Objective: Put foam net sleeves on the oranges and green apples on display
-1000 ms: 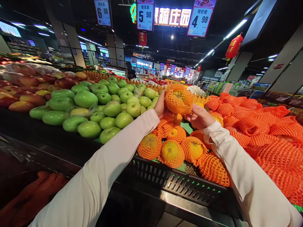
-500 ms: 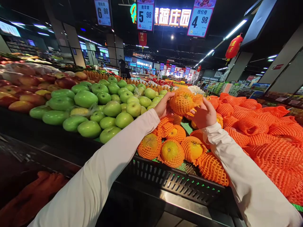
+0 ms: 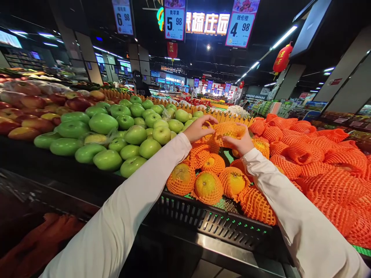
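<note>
Orange [image 3: 230, 127] lowered beyond basket's [image 3: 214, 222] near edge; left hand [image 3: 198, 129] loosened beside it; right hand [image 3: 244, 143] grasping: support now one-handed.

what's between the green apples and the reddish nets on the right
In the head view: netted oranges, plus the left hand and right hand at another netted one.
</note>
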Tool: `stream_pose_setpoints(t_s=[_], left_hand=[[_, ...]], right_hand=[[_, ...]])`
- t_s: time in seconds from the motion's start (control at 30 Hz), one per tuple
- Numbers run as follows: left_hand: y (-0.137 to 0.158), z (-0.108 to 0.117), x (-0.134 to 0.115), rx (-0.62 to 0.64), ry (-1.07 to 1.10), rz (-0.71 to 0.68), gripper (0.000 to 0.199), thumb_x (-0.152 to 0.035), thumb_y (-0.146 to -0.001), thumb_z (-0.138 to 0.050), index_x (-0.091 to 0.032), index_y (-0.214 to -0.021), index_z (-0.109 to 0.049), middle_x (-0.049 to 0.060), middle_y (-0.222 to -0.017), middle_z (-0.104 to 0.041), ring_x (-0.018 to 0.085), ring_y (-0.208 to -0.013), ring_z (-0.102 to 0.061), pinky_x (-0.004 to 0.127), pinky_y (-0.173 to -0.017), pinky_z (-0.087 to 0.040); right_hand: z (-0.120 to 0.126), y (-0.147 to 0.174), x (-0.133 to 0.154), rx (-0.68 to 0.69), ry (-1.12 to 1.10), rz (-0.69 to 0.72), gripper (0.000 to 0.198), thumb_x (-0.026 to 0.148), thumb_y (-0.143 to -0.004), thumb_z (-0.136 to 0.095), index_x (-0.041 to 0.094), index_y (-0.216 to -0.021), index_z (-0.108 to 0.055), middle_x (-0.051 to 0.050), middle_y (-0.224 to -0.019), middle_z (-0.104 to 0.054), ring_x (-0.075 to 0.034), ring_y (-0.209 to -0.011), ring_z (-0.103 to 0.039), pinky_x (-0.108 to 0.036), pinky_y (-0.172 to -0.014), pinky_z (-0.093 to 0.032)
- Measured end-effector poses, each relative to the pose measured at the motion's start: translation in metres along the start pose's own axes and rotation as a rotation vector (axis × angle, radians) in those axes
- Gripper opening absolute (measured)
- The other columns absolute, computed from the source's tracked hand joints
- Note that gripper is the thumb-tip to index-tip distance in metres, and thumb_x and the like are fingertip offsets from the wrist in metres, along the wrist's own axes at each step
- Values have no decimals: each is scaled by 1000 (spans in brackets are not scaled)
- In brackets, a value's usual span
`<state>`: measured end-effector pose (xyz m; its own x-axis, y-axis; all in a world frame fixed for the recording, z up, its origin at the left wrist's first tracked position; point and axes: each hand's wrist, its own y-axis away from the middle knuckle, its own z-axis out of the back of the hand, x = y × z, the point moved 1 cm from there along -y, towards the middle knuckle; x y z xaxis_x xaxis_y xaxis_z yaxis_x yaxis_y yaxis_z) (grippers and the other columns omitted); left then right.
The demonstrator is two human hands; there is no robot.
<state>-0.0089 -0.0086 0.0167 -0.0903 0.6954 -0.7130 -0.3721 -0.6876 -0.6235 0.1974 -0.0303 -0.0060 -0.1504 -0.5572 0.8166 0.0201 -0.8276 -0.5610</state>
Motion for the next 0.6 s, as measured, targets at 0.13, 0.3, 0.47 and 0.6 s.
stream_pose_setpoints(t_s=[0.13, 0.3, 0.47, 0.6], left_hand=[[2, -6, -4, 26, 96, 4, 28, -36, -75, -76, -16, -89, -63, 2, -94, -64, 13, -84, -58, 29, -81, -47], [2, -8, -10, 62, 152, -26, 34, -37, -67, -83, -16, -71, -57, -2, -76, -58, 10, -72, -53, 28, -75, -43], [4, -5, -17, -8, 329, -15, 37, -35, -63, -83, -18, -67, -50, -6, -63, -45, 7, -60, -45, 23, -61, -35], [7, -3, -21, -19, 465, 39, 37, -30, -58, -78, -19, -69, -44, -8, -60, -38, 5, -52, -37, 22, -51, -24]], right_hand=[[7, -5, -3, -83, 192, 193, 89, 37, -44, -88, 25, -122, -47, -13, -132, -57, -34, -123, -59, -56, -116, -41], [9, -4, -1, -60, 284, 301, 80, 34, -52, -83, 26, -123, -48, -11, -129, -59, -34, -123, -58, -57, -115, -40], [4, 1, 6, -27, 253, 323, 78, 45, -55, -85, 26, -122, -49, -11, -127, -59, -34, -123, -58, -56, -115, -41], [2, 5, 15, 21, 273, 406, 80, 49, -57, -85, 26, -124, -49, -12, -130, -59, -34, -124, -58, -55, -114, -42]])
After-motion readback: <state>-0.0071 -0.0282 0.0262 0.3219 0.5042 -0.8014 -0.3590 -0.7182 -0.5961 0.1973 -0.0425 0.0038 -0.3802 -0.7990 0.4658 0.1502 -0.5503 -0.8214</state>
